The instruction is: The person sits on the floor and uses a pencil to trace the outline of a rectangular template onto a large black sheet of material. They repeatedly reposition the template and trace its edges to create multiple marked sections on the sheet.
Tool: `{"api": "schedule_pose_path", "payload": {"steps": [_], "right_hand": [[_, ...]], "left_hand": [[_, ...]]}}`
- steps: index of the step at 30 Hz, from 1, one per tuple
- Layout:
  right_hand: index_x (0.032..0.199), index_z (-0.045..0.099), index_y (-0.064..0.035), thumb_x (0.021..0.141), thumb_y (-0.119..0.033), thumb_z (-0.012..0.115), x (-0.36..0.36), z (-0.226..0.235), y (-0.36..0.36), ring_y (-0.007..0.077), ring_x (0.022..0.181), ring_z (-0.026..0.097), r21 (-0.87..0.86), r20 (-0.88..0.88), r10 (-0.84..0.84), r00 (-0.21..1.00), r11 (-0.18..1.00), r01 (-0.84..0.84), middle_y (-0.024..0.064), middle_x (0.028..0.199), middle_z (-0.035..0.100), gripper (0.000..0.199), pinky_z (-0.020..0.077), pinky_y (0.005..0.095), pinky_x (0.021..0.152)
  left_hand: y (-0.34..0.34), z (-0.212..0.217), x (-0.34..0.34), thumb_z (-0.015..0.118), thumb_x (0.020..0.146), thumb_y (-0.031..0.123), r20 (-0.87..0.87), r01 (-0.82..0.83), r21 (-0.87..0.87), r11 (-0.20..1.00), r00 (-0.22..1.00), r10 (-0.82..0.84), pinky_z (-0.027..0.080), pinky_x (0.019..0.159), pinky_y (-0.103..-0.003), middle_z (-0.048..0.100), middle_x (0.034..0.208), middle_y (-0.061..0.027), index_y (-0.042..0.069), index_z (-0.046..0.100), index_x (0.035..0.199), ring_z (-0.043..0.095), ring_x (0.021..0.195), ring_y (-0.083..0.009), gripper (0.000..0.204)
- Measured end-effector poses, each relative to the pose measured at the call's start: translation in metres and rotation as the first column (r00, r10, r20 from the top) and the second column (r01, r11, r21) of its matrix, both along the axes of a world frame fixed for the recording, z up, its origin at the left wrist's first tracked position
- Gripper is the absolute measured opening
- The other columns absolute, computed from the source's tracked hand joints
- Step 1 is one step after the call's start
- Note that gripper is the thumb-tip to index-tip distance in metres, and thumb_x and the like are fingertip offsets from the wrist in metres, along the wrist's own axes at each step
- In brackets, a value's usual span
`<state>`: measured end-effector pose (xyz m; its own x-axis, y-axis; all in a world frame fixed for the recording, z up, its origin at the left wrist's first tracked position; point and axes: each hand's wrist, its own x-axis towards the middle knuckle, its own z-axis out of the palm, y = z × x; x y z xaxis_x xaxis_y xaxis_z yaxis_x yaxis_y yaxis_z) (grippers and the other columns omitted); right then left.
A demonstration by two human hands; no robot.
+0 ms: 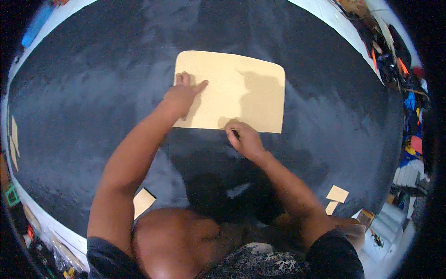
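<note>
A tan sheet (223, 88), flat with rounded far corners, lies on a large spread of black material (83, 116). My left hand (182, 96) rests on the sheet's left part, its fingers spread and pressing down. At the sheet's near edge, my right hand (244, 137) is closed in a pinch. A thin dark sliver shows at its fingertips, touching the edge, but it is too small to name.
Small tan pieces (337, 193) lie at the lower right, with another tan piece (144, 202) beside my left arm. Narrow tan strips (14, 135) lie at the far left. Mixed clutter (409, 102) lines the right side, and a green basket-like thing (12, 194) stands at the left.
</note>
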<state>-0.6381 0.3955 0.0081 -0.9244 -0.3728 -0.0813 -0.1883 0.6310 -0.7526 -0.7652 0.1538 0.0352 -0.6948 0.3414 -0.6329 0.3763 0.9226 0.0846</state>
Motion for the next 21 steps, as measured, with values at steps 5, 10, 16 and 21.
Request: {"api": "schedule_pose_path", "payload": {"steps": [5, 10, 16, 21], "right_hand": [[0.112, 0.069, -0.0027, 0.098, -0.021, 0.065, 0.016, 0.006, 0.07, 0.0372, 0.104, 0.068, 0.145, 0.068, -0.205, 0.976, 0.97, 0.194, 0.0187, 0.111, 0.071, 0.024, 0.0538, 0.0426, 0.091], [0.114, 0.068, -0.0028, 0.098, -0.025, 0.065, 0.025, 0.006, 0.088, 0.0394, 0.101, 0.068, 0.149, 0.147, -0.323, 0.935, 0.942, 0.302, 0.0203, 0.108, 0.072, 0.027, 0.0535, 0.0453, 0.092], [0.111, 0.068, -0.0023, 0.098, -0.022, 0.067, 0.031, 0.0, 0.088, 0.0379, 0.095, 0.071, 0.168, -0.014, -0.349, 0.937, 0.923, 0.346, 0.0199, 0.105, 0.072, 0.024, 0.0556, 0.0422, 0.084], [0.108, 0.066, -0.003, 0.097, -0.02, 0.066, 0.036, 0.006, 0.114, 0.0374, 0.094, 0.071, 0.229, -0.011, -0.513, 0.859, 0.834, 0.501, 0.0191, 0.1, 0.073, 0.02, 0.0556, 0.0431, 0.083]], "left_hand": [[0.009, -0.009, 0.0, 0.09, 0.064, 0.052, -0.01, 0.031, -0.093, 0.995, 0.999, -0.033, 0.033, 0.119, -0.054, 0.008, 0.159, -0.0445, 0.03, 0.014, 0.165, 0.011, 0.15, -0.0607, 0.128], [0.03, -0.009, 0.012, 0.076, 0.068, 0.076, -0.132, -0.189, 0.06, 0.98, 0.972, 0.195, 0.034, 0.115, -0.06, 0.013, 0.158, -0.0439, 0.025, 0.031, 0.16, 0.014, 0.149, -0.0609, 0.114], [0.044, -0.005, 0.017, 0.077, 0.064, 0.079, -0.203, -0.202, 0.0, 0.979, 0.959, 0.198, 0.037, 0.113, -0.061, 0.016, 0.158, -0.0427, 0.022, 0.036, 0.157, 0.02, 0.147, -0.0616, 0.117], [0.042, -0.007, 0.016, 0.079, 0.062, 0.078, -0.219, -0.193, -0.028, 0.981, 0.958, 0.183, 0.039, 0.111, -0.062, 0.017, 0.157, -0.0427, 0.021, 0.035, 0.157, 0.023, 0.145, -0.0624, 0.119]]}}
